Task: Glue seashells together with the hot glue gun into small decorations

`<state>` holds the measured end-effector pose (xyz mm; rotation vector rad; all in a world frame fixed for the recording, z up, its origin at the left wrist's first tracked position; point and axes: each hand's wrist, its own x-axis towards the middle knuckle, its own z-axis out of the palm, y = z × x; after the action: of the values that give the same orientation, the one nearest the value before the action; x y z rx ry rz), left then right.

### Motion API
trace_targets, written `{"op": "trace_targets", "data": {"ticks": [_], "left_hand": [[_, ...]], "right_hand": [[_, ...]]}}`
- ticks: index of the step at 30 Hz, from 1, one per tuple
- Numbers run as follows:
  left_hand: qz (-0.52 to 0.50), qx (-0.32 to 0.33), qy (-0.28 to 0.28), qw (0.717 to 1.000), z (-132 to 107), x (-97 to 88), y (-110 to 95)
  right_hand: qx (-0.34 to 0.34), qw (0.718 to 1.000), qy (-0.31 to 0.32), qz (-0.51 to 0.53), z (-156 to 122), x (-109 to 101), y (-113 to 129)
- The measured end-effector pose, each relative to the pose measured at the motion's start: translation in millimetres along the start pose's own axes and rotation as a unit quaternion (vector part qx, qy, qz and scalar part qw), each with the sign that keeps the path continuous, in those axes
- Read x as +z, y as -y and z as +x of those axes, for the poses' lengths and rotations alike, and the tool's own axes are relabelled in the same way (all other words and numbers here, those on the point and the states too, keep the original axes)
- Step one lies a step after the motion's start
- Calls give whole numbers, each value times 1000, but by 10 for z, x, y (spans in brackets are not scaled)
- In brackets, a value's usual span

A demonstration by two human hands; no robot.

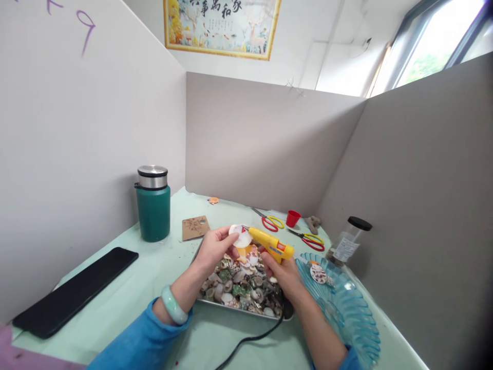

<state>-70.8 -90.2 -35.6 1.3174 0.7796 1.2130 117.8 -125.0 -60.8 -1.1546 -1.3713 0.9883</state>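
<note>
My left hand (216,246) pinches a white round disc (238,237) by its edge; a small red mark shows near its top. In my right hand (284,272) is a yellow hot glue gun (271,243), its nozzle against or very close to the disc. Part of my right hand's grip is hidden behind the gun. Below both hands lies a metal tray (246,311) heaped with small seashells (241,290), some with green stones among them. Orange and white shells (249,254) sit on the heap just under the disc.
A blue glass dish (356,313) with a few shells stands right of the tray. Further back are two pairs of scissors (269,222), a red cup (293,218) and a lidded clear jar (348,241). Left are a green flask (153,210), brown card (195,227) and black mat (79,290).
</note>
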Motion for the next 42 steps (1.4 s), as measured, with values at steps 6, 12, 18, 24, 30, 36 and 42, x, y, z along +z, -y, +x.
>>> {"op": "trace_targets", "data": {"ticks": [6, 12, 18, 24, 30, 36, 42], "left_hand": [[-7, 5, 3, 1000, -1, 30, 10], [5, 15, 16, 1000, 12, 38, 15], [8, 22, 11, 1000, 0, 28, 15], [17, 12, 8, 1000, -2, 46, -6], [5, -2, 16, 1000, -10, 65, -30], [5, 4, 24, 1000, -17, 61, -35], [2, 5, 37, 999, -7, 52, -36]], "right_hand": [[-10, 1000, -10, -1, 8, 3, -3], [7, 1000, -7, -14, 18, 3, -35], [1, 1000, -2, -13, 18, -9, -29], [-12, 1000, -13, -21, 12, -8, 4], [11, 998, -8, -54, 4, -1, -20], [4, 999, -23, -48, 11, -5, -40], [9, 997, -33, -64, 9, 0, -34]]}}
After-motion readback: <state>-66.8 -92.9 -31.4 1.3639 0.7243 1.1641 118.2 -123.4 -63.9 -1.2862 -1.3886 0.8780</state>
